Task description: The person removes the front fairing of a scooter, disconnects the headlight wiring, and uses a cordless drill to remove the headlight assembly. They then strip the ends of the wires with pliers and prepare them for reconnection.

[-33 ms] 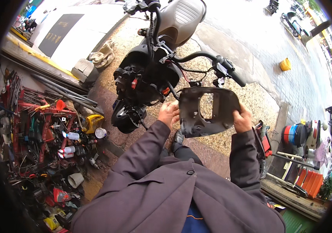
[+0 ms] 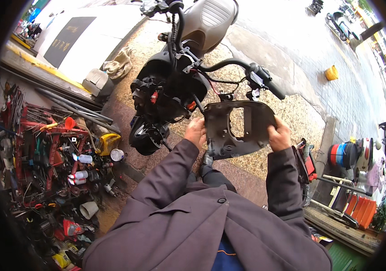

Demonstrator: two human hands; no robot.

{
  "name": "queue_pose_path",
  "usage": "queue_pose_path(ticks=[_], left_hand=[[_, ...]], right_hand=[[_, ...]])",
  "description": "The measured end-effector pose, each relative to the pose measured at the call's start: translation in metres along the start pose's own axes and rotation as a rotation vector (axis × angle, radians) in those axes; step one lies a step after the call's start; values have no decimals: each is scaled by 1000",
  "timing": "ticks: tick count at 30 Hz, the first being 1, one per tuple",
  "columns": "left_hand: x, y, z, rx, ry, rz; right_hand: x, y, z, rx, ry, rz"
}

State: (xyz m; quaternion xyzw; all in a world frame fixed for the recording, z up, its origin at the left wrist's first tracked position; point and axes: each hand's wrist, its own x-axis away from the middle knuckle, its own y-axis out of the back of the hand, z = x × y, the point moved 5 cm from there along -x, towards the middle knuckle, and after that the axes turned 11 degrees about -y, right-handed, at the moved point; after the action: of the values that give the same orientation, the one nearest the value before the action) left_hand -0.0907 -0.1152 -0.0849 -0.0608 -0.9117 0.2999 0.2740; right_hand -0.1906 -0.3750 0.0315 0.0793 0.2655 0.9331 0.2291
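Observation:
My right hand grips the right edge of a black plastic panel with a tall cut-out, held just in front of a partly stripped two-wheeler. My left hand is at the panel's left edge, its fingers curled against it and partly hidden. Left of and above the panel are the vehicle's dark front housing with exposed parts and wires, and its handlebar with a black grip.
A heap of tools, red metal racks and bottles fills the left side, beside hoses and a cloth bundle. At right are a hand truck, orange crate, coloured drum, yellow bucket and parked scooters.
The panel and my right hand have shifted slightly to the left. My left hand is now closer against the panel's edge.

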Motion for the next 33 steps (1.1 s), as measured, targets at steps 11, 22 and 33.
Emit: queue_pose_path(ticks=[11, 22, 33], left_hand=[[-30, 10, 23, 471, 106, 316], [-22, 11, 0, 481, 59, 223], [-13, 14, 5, 563, 119, 240]], right_hand=[[-50, -54, -16, -438, -244, 377], [-31, -96, -19, -136, -300, 583], [-25, -145, -72, -706, -458, 527]])
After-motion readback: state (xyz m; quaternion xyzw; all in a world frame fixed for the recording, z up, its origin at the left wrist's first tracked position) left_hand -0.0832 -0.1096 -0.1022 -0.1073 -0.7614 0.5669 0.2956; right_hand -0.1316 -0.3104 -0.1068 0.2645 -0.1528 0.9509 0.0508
